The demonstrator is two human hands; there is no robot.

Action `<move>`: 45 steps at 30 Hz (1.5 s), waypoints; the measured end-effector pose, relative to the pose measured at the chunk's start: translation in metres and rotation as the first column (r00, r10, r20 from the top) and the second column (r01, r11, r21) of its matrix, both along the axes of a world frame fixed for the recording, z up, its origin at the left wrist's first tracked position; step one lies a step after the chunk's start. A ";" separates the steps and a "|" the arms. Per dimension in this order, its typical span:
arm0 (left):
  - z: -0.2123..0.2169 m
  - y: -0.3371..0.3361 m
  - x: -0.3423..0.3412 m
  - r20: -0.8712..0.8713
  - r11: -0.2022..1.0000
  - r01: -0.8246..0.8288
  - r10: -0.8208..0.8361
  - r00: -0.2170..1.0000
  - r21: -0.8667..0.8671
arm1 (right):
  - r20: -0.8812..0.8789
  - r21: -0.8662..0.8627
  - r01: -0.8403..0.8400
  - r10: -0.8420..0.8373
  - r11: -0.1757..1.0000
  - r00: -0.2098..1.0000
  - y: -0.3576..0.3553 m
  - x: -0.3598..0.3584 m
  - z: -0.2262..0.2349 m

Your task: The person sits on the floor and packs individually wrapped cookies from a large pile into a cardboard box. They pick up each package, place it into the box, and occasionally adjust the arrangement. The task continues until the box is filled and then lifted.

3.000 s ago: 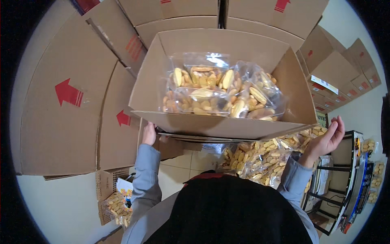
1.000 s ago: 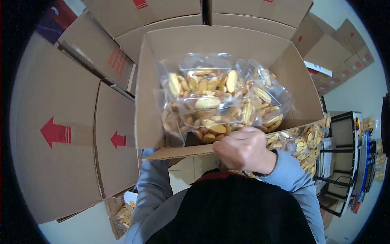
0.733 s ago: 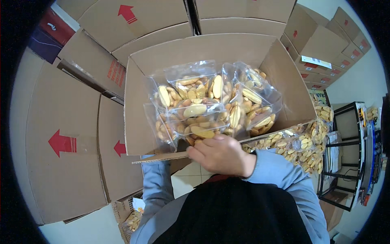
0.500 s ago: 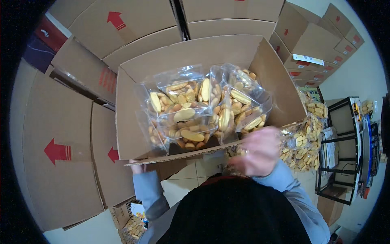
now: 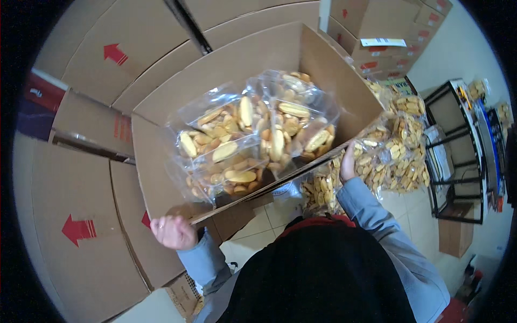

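A large open cardboard box (image 5: 159,145) sits tilted in front of me, its right end farther away. Inside lie several clear plastic bags (image 5: 237,142) filled with pale yellow and light-brown oval pieces that look like biscuits or bread slices. My left hand (image 5: 173,232) is closed at the box's near left corner, knuckles up, gripping its edge. At the near wall's right part, my right hand (image 5: 348,164) rests with its fingers stretched upward along the outside of the cardboard. Part of that hand's grip is hidden.
Many similar clear bags (image 5: 396,148) are heaped on the right. Beyond them stands a black-framed rack (image 5: 455,156). Large cartons (image 5: 81,215) with red arrows line the left and far sides, and more stacked cartons (image 5: 377,27) stand at the far right.
The box has turned, its right end swinging away and its left end nearer. My right hand has gone from a blur at the near edge to lying along the wall; my left hand now shows at the corner.
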State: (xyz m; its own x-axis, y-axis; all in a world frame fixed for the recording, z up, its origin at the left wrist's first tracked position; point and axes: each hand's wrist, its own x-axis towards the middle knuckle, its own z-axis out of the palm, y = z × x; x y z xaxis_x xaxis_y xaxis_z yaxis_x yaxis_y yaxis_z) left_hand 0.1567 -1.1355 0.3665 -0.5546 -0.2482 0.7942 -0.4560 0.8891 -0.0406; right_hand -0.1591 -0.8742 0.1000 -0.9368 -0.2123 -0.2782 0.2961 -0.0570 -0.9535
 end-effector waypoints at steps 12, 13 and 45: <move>-0.033 -0.030 0.020 -0.349 0.970 -0.244 0.223 0.910 -0.015 | -0.272 0.518 -0.349 0.537 0.781 0.798 0.028 0.011 0.048; -0.029 -0.016 0.009 -0.442 0.978 -0.208 0.181 0.879 -0.013 | -0.295 0.603 -0.323 0.580 0.729 0.760 0.031 0.017 0.059; -0.039 0.455 -0.182 -0.707 -0.345 0.891 -0.706 -0.039 0.295 | 0.344 0.938 -0.153 -0.880 0.310 0.327 0.355 0.751 -0.209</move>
